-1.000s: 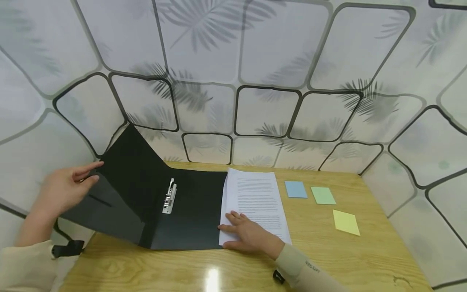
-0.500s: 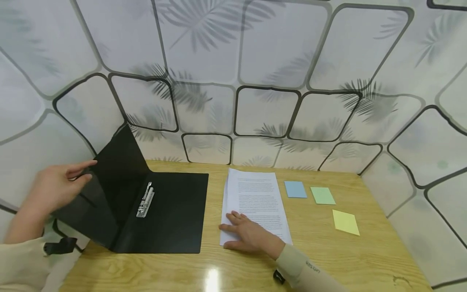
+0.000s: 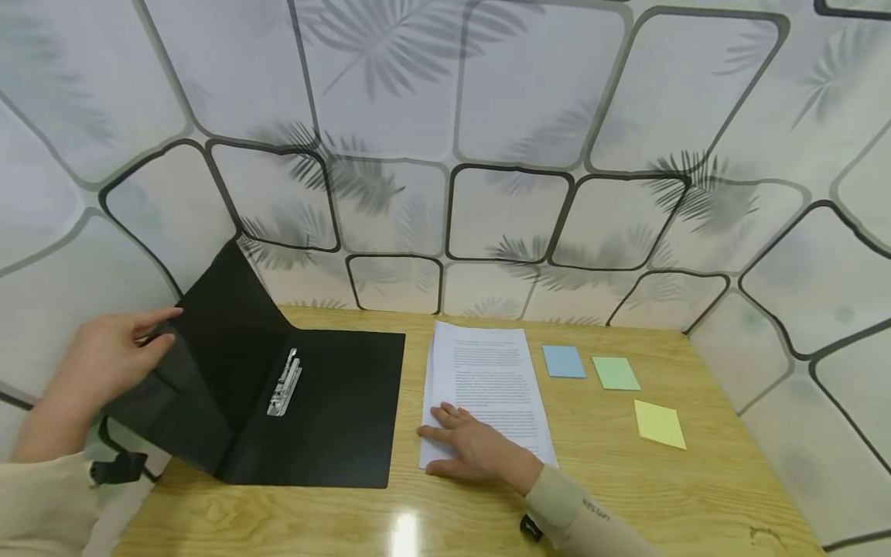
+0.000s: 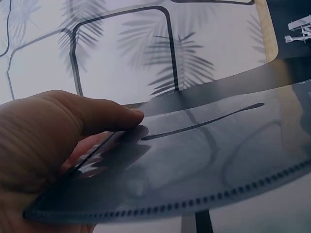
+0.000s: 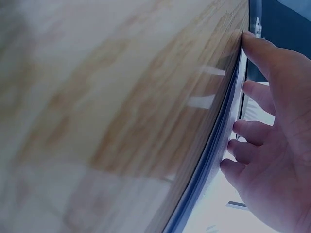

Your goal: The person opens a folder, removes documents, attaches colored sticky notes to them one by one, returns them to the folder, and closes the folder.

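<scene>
On the left of the table lies a black ring binder [image 3: 334, 410], its front cover [image 3: 223, 333] raised and tilted toward the wall. A metal clip mechanism [image 3: 285, 383] sits inside near the spine. My left hand [image 3: 111, 356] pinches the cover's outer edge between thumb and fingers; the left wrist view shows the thumb over a clear pocket [image 4: 194, 160] on the cover. To the binder's right is a stack of printed paper [image 3: 490, 371]. My right hand [image 3: 476, 449] rests on the stack's lower left part with fingers spread, and in the right wrist view the fingers [image 5: 260, 48] lie along its edge.
Three sticky-note pads lie right of the paper: blue [image 3: 564, 361], green [image 3: 616, 373] and yellow [image 3: 660, 424]. A patterned fabric wall [image 3: 515, 209] encloses the back and sides of the wooden table [image 3: 592, 495]. Bare wood shows between binder and paper.
The binder has slid left, away from the paper stack, and then shifted slightly back right. My left hand moved left with its cover. My right hand and the paper have stayed put.
</scene>
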{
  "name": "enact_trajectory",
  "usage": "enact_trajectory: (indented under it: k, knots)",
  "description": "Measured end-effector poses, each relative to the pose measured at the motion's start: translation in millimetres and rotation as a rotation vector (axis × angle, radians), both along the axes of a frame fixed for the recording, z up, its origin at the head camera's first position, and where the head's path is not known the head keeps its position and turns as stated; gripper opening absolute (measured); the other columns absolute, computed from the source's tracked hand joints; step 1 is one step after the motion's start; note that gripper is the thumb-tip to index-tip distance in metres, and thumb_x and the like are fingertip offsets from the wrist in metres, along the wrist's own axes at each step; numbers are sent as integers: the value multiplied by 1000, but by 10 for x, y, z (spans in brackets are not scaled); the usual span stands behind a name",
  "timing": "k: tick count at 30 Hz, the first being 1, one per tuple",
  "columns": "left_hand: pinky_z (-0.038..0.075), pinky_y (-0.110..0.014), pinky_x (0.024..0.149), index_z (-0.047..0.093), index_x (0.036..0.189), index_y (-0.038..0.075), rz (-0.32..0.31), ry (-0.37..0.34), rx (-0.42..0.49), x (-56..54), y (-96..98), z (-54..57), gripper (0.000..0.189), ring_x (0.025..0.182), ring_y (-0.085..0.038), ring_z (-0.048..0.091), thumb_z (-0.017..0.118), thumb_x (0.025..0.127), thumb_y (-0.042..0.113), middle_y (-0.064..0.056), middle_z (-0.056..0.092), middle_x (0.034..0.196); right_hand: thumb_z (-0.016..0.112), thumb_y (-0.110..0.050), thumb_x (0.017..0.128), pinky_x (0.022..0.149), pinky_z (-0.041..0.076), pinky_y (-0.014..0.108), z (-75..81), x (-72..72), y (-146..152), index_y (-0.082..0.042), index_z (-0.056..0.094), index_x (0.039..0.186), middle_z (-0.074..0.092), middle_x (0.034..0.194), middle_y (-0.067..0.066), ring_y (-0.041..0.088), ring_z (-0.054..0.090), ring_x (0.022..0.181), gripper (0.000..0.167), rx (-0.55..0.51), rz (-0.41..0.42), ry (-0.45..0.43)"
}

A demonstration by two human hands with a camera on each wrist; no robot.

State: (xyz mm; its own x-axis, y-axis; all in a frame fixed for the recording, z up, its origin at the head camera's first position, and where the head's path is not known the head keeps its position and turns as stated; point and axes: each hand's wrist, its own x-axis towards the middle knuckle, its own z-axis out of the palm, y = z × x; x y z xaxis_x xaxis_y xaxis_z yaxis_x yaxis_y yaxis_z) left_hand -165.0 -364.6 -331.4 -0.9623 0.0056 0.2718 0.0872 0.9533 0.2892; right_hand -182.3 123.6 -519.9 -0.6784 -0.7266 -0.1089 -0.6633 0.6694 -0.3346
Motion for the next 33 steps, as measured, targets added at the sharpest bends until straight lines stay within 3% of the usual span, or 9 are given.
enact_trajectory:
  k: [4, 7, 13, 19, 22, 24, 27, 29, 33]
  knots:
    - [38, -34, 54, 62, 136, -10, 27, 16, -43, 27, -2, 19, 41, 64, -42, 60, 67, 101, 12, -32, 70, 85, 62, -57, 102, 129, 30, 52, 12, 0, 6, -26, 50, 159, 35, 170, 16, 37, 31, 159, 66, -7, -3, -3]
    - [30, -32, 51, 63, 133, -11, 26, 82, -66, 67, 45, 14, 40, 50, -21, 39, 68, 101, 13, -8, 50, 54, 62, -58, 102, 129, 30, 52, 19, 2, 18, -25, 49, 159, 34, 171, 16, 37, 30, 160, 67, -13, -10, -1]
    - [24, -30, 45, 65, 129, -14, 2, 208, -79, 142, 205, -20, 39, 41, -15, 31, 70, 98, 10, -1, 43, 43, 59, -62, 102, 128, 31, 53, 17, -20, 81, -24, 47, 161, 32, 172, 13, 35, 29, 161, 71, -25, -53, 4]
    - [24, -28, 44, 69, 128, -8, -104, 293, -35, 102, 520, -218, 36, 38, -8, 26, 73, 95, 7, 4, 39, 41, 62, -54, 104, 128, 30, 59, 35, -101, 275, -16, 50, 158, 32, 171, 20, 43, 28, 160, 68, -90, -136, -21]
    - [31, -28, 47, 68, 134, -4, -190, 159, 7, 87, 825, -384, 38, 40, -8, 32, 71, 99, 11, 2, 51, 54, 63, -50, 104, 126, 29, 62, 48, -153, 401, -14, 50, 158, 32, 170, 24, 46, 27, 159, 66, -105, -192, -14]
    - [48, -33, 53, 67, 138, -2, -258, 56, 27, 77, 1052, -524, 40, 49, -15, 55, 70, 102, 15, -7, 70, 74, 65, -47, 104, 126, 29, 64, 62, -189, 481, -11, 51, 157, 33, 168, 27, 49, 28, 158, 66, -113, -223, -4]
    - [62, -50, 81, 64, 143, 1, -349, -74, 38, 61, 1395, -777, 43, 94, -33, 76, 68, 104, 20, -19, 76, 120, 65, -45, 104, 126, 28, 64, 73, -230, 595, -9, 51, 157, 33, 168, 28, 49, 27, 158, 65, -101, -270, 8]
    - [55, -62, 102, 62, 146, 4, -405, -126, 36, 51, 1618, -959, 45, 126, -45, 66, 67, 105, 23, -24, 66, 141, 66, -43, 104, 127, 27, 65, 71, -255, 668, -8, 51, 157, 33, 167, 30, 51, 27, 157, 65, -96, -299, 17]
    - [37, -70, 118, 53, 154, 6, -478, -270, 87, 9, 2018, -1275, 53, 145, -53, 46, 62, 108, 29, -30, 52, 154, 66, -42, 104, 127, 26, 66, 53, -294, 801, -6, 50, 157, 32, 167, 32, 52, 26, 157, 66, -98, -356, 24]
